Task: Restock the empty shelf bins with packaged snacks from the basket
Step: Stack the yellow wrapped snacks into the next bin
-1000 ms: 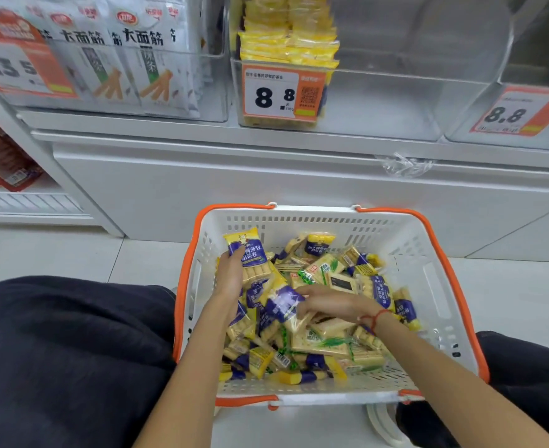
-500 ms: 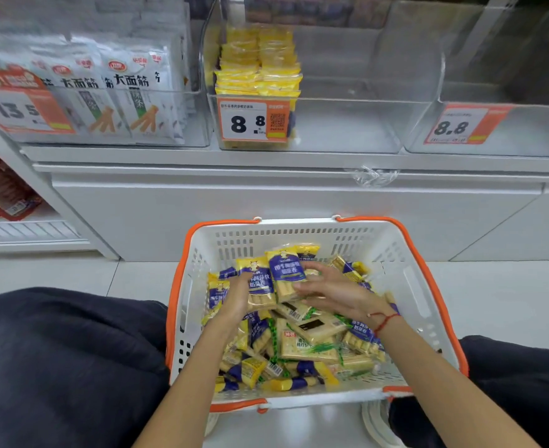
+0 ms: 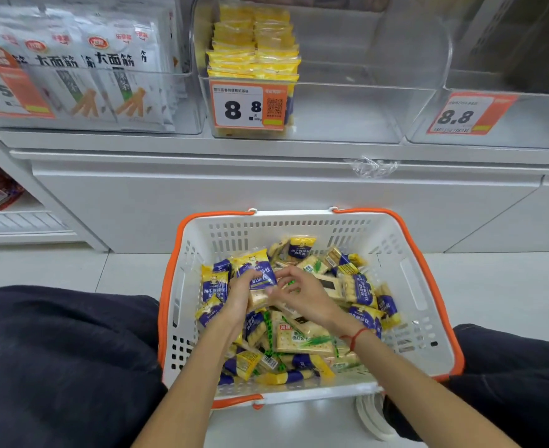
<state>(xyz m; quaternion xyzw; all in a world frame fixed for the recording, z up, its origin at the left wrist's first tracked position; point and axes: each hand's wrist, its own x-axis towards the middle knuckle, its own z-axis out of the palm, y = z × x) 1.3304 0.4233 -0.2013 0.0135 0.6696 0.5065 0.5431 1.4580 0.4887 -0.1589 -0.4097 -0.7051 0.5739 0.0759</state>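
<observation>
Reaching into the white basket [image 3: 409, 286] with orange rim, low in the centre of the frame, both hands meet over the heap of snack packets. The left hand [image 3: 242, 291] grips a small stack of blue-and-yellow packets [image 3: 256, 270], its fingers curled round their lower part so the top one stands up above the pile. The right hand [image 3: 302, 294] lies just beside it, its fingertips touching the same stack, fingers bent; whether it pinches a packet of its own I cannot tell. A red string [image 3: 355, 336] circles the right wrist. More packets fill the basket around the hands, among them a pale cracker pack with green print [image 3: 302, 339] lying flat below the right hand. Above, across the top of the frame, runs a white shelf [image 3: 169, 147] with clear plastic bins. The middle bin [image 3: 347, 114] holds a stack of yellow packs [image 3: 255, 46] at its left side behind an orange price tag [image 3: 250, 106] reading 8.8; the rest of it is bare. The bin at upper right [image 3: 525, 124] carries a second 8.8 tag [image 3: 467, 113]. The bin at upper left [image 3: 98, 101] holds white bags with black lettering [image 3: 118, 82]. Dark trouser legs [image 3: 59, 360] frame the basket on both sides.
</observation>
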